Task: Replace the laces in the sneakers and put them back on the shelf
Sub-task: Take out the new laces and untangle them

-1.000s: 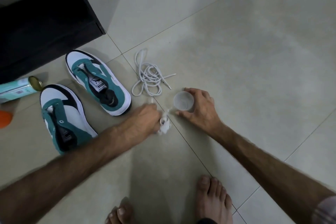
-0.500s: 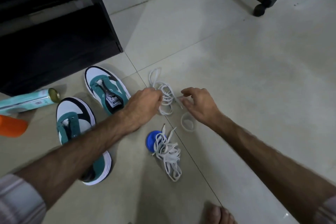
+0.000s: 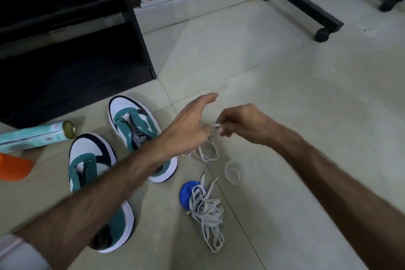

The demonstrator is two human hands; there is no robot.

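Observation:
Two teal-and-white sneakers lie unlaced on the tiled floor, one [image 3: 133, 125] farther away and one [image 3: 92, 160] nearer to me, both partly covered by my left forearm. My right hand [image 3: 238, 125] pinches the end of a thin white round lace [image 3: 208, 151] whose loops hang to the floor. My left hand [image 3: 188, 127] is beside it with straight fingers, touching the same lace. A heap of flat white laces [image 3: 208, 210] lies nearer to me, partly on a blue lid [image 3: 186, 190]. The dark shelf [image 3: 65, 50] stands at the left.
A clear plastic cup [image 3: 234, 172] sits on the floor right of the laces. A teal spray can [image 3: 35, 136] and an orange object [image 3: 13, 170] lie at the left edge. A black wheeled frame [image 3: 306, 9] stands at the back right, in front of a floral wall.
Both hands have risen from the floor with the thin round lace; my right hand now pinches its end. The view has tilted up, showing the wall and the shelf.

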